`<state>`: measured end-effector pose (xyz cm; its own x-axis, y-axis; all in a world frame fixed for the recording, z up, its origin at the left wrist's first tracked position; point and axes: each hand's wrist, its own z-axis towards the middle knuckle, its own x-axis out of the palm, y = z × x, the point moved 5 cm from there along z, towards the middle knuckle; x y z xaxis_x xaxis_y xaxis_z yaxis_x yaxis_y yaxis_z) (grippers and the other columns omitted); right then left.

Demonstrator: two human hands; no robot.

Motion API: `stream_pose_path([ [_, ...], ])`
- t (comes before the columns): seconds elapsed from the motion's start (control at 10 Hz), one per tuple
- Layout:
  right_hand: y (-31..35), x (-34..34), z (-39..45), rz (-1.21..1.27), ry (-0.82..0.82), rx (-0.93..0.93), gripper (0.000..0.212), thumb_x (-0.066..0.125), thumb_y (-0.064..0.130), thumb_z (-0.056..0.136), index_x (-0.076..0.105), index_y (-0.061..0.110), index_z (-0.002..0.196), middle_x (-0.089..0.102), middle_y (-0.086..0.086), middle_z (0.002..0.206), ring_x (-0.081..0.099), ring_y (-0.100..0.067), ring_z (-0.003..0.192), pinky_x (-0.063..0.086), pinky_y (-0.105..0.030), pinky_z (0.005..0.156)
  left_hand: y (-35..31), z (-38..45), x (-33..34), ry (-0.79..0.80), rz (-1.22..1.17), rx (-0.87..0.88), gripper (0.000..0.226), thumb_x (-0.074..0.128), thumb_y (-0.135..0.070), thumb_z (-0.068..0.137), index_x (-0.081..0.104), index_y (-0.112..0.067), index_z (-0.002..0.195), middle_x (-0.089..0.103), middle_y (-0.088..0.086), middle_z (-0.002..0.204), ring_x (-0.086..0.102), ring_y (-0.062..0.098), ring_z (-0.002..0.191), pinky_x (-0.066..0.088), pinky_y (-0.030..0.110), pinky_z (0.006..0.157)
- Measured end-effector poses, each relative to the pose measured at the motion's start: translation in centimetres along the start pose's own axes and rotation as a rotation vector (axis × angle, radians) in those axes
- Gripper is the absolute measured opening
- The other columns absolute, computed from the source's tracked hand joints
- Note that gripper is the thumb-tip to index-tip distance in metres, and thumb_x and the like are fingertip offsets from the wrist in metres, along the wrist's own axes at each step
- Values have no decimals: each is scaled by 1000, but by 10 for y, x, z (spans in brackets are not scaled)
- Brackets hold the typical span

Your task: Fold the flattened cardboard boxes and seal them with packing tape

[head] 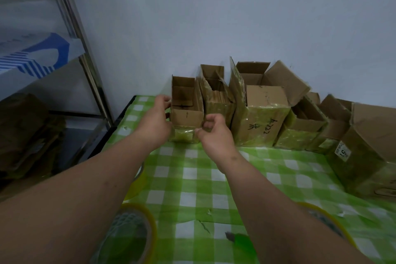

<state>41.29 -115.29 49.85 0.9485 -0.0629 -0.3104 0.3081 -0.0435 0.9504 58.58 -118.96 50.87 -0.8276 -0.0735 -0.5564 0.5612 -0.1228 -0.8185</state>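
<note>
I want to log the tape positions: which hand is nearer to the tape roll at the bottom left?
Left. The left hand holds the small box far beyond the tape roll; the right hand is farther right.

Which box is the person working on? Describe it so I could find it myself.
Look along the wall at the row of open boxes on the green checked tablecloth. It is the small box at the row's left end, the only one between both hands.

Boxes [246, 109] line table [192, 178] (rear edge).
</note>
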Motion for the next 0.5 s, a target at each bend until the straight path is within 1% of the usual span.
stream_pose_path([
  [0.1, 0, 1, 0, -33, 2, 15, 41, 65, 17, 93, 47, 21, 130, 54, 11, 111, 55, -7, 97, 41, -18, 76, 4, 1, 2, -15, 64, -26, 50, 55, 3, 91, 39, -25, 129, 52, 1, 142, 59, 21, 114, 54, 39, 87],
  [0.2, 2, 2, -2, -53, 12, 11, 45, 65, 17, 93, 48, 20, 134, 57, 7, 121, 55, -12, 107, 43, -25, 87, 6, -1, 2, 6, 159, -47, 49, 54, -2, 92, 41, -27, 132, 60, 6, 131, 64, 25, 105, 55, 44, 86],
  [0.3, 4, -1, -8, -112, 46, 10, 51, 64, 17, 94, 45, 20, 140, 54, 2, 138, 54, -15, 119, 41, -22, 87, 1, -8, 0, 78, 244, -57, 64, 58, -7, 92, 33, -30, 146, 53, 4, 141, 59, 27, 116, 51, 40, 94],
  [0.4, 7, -10, -18, -166, 71, -5, 52, 62, 16, 95, 43, 21, 144, 50, 2, 144, 52, -16, 125, 42, -20, 85, -8, -19, -5, 118, 372, -3, 73, 62, -14, 92, 25, -28, 154, 40, 4, 152, 45, 24, 133, 39, 30, 101],
  [0.5, 20, -29, -33, -195, 36, -38, 47, 61, 18, 96, 47, 23, 141, 51, 4, 142, 52, -15, 124, 45, -27, 96, -30, -39, -19, 60, 464, 112, 67, 61, -22, 94, 30, -23, 153, 33, 3, 157, 34, 20, 141, 30, 31, 111],
])
